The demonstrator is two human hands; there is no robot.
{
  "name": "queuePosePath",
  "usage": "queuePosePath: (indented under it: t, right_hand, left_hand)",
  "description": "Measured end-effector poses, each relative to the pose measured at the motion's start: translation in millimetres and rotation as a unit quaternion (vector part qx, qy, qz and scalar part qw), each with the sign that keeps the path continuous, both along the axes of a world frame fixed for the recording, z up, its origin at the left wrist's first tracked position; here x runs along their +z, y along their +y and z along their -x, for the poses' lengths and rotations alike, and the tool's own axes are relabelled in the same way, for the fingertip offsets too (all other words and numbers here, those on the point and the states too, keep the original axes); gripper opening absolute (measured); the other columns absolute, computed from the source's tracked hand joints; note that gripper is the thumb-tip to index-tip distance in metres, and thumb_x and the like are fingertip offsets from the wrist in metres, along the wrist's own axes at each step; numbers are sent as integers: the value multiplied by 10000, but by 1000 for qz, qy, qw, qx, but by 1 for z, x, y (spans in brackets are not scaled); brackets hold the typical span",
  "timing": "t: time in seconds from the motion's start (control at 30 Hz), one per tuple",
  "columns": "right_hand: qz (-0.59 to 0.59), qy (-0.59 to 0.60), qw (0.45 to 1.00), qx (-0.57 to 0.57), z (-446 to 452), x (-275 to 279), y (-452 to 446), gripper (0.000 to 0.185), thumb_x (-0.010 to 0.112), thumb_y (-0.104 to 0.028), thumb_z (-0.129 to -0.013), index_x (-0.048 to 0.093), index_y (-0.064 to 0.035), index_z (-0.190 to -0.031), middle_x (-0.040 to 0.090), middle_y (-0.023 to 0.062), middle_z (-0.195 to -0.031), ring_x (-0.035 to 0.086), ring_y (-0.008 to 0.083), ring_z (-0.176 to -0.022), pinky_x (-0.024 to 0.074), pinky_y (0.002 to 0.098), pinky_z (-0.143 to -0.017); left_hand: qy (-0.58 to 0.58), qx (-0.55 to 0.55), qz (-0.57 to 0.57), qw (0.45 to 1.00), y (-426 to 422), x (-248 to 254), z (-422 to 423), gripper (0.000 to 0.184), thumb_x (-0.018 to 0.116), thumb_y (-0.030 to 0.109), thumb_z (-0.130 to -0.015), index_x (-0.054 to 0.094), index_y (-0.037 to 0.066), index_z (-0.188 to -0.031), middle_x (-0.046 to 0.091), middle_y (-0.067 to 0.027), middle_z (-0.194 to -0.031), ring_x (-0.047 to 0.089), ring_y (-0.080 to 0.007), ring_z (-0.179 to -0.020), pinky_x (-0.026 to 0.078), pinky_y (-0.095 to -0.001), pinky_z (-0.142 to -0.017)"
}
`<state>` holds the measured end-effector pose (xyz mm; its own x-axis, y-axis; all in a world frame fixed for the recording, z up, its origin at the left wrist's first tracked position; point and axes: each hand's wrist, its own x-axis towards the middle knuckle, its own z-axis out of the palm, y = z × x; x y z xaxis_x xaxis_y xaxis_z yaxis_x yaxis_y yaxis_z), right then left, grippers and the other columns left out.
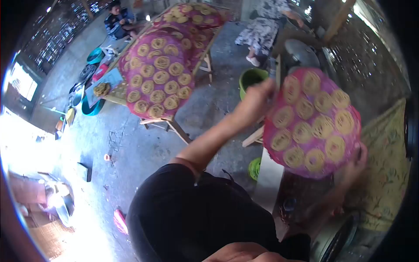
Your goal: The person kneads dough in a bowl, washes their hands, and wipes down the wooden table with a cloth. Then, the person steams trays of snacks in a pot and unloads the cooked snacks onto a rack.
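Note:
A round tray [310,124] with a pink-purple netted surface is held up at the right, tilted, with several coiled, pale yellow noodle-like rounds on it. At its upper left edge is my left hand [260,94], slightly blurred, with the fingers closed around the rim. My right hand [358,158] grips the lower right edge, its fingers partly hidden by the tray. The rounds lie flat and apart or just touching on the net.
A long rack [176,124] with similar rounds on pink net stands ahead. A green bucket [244,81], a metal lid [302,52] and a pale bench [268,179] are near the tray. One person [117,22] sits at the back left; another person [261,30] stands behind the bucket.

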<state>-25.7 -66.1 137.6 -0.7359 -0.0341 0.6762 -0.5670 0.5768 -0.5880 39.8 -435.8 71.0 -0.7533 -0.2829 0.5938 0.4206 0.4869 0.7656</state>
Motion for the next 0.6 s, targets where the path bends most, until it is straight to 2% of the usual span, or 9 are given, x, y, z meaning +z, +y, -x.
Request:
queuePosePath:
  t: [0.1,0.23,0.27,0.3,0.37,0.43,0.47,0.5,0.6]
  right_hand:
    - [31,-77,993,78,15,-3,-141,278,579,-263,-937,604,6,-1004,615,46,-932,559,130,-856,445,273,-786]
    - [103,-80,941,313,33,-58,-330,287,603,-292,-921,608,-10,-974,601,24,-888,540,92,-847,443,256,-774]
    - [59,-94,942,317,28,-66,-374,258,605,-262,-918,608,-10,-973,607,38,-873,548,106,-845,445,262,-768]
    - [30,-40,948,315,21,-73,-419,330,582,-345,-911,619,-19,-943,638,103,-839,603,181,-762,471,319,-706]
    - [5,-23,937,349,3,-82,-497,287,578,-303,-906,627,-21,-920,650,131,-819,636,241,-749,477,349,-674]
    - [79,-78,912,395,7,-127,-577,241,590,-245,-898,622,-6,-905,649,153,-829,638,273,-787,479,361,-698]
    - [91,-97,902,411,6,-143,-606,225,592,-223,-894,620,0,-897,648,156,-833,636,279,-797,479,363,-707]
    - [53,-59,911,405,7,-159,-626,183,603,-166,-880,600,3,-951,639,154,-823,630,286,-800,477,370,-717]
    - [-35,-10,941,337,14,-210,-637,211,607,-123,-867,575,-11,-1042,633,151,-861,628,294,-800,484,376,-708]
  left_hand:
    - [4,177,69,982,-114,16,-61,170,674,41,-750,534,44,-846,577,-100,-719,585,-157,-686,477,-320,-632]
    - [-44,318,105,941,-250,18,-158,199,681,107,-778,528,31,-879,548,-95,-683,568,-159,-644,464,-319,-607]
    - [-90,358,101,924,-273,18,-184,159,639,70,-786,511,24,-868,572,-114,-712,594,-216,-666,488,-333,-648]
    - [-134,395,97,904,-293,17,-209,121,597,33,-794,494,18,-856,596,-133,-741,620,-273,-688,512,-347,-690]
    - [-139,449,106,876,-337,-1,-247,131,594,42,-796,474,21,-847,572,-121,-717,586,-252,-652,506,-342,-692]
    - [-196,493,115,840,-386,-33,-278,134,598,54,-792,497,25,-875,591,-126,-729,621,-259,-684,508,-354,-671]
    - [-221,497,101,833,-405,-51,-291,217,608,80,-803,526,41,-1000,632,-165,-850,649,-325,-804,507,-407,-689]
    - [-220,498,100,833,-417,-71,-297,217,608,80,-803,526,41,-1000,632,-165,-850,649,-325,-804,507,-407,-689]
    - [-261,517,155,800,-426,-122,-316,427,631,101,-816,478,98,-1215,572,-202,-1165,555,-401,-1060,462,-484,-821]
